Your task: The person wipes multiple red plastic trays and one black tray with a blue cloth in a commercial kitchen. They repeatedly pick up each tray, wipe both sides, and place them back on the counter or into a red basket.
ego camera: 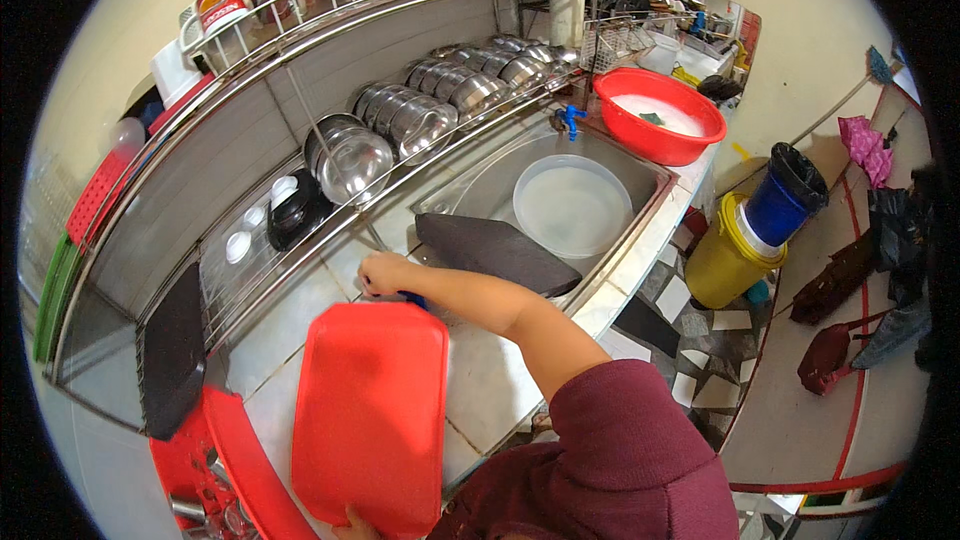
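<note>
A red plastic tray (367,405) is in front of me over the tiled counter. At its near edge my left hand (356,526) grips it, mostly cut off by the bottom of the picture. My right arm reaches across to the tray's far end, where my right hand (384,274) is curled near the foot of the rack. A small dark blue thing (415,301) shows under the right wrist; whether the fingers hold anything is hidden. A dark tray (495,255) lies slantwise over the near left corner of the steel sink (465,191).
A basin of cloudy water (572,206) sits in the sink, below a blue-handled tap (571,120). Beyond stands a red basin with suds (660,116). Steel bowls (420,124) line the metal rack. Another dark tray (172,352) leans at left, above a red basket (251,465) with metal cups.
</note>
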Action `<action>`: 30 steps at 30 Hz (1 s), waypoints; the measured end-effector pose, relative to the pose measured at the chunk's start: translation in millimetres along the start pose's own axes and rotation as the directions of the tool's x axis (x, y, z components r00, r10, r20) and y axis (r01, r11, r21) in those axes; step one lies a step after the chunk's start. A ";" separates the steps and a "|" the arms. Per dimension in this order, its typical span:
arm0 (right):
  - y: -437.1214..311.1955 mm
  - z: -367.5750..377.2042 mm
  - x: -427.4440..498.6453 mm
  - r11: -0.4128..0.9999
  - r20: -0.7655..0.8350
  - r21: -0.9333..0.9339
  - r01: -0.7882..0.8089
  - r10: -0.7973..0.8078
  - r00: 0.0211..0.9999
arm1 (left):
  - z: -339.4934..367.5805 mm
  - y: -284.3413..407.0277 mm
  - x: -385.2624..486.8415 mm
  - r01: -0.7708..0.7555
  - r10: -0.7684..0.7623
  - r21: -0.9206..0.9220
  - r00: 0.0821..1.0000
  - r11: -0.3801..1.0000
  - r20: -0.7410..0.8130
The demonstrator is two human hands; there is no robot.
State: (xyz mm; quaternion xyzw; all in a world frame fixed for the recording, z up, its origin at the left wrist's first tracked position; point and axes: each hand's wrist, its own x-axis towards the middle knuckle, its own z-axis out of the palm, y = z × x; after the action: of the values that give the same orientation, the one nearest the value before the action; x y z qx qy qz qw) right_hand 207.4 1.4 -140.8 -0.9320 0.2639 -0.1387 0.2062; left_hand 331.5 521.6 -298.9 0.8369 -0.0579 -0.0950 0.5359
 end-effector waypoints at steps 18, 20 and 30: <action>-59.2 77.1 -89.4 0.914 0.060 -0.352 0.203 -0.194 0.979 | 25.4 108.7 -25.5 -0.082 0.170 0.483 0.976 0.872 -0.140; -57.2 85.0 -42.5 0.912 -0.203 -0.405 0.060 -0.153 0.967 | 25.2 115.4 -25.7 -0.092 0.169 0.477 0.978 0.874 -0.122; -158.2 192.5 50.9 0.958 -0.431 -0.261 -0.117 -0.008 0.902 | 26.1 107.7 -15.3 -0.139 0.236 0.486 0.961 0.863 -0.144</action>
State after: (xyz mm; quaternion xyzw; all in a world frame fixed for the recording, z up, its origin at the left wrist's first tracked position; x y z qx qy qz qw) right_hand 388.8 156.0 -229.5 -0.8907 0.3457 -0.2950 0.0128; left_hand 311.4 456.4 -210.3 0.9375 -0.1071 0.0587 0.3260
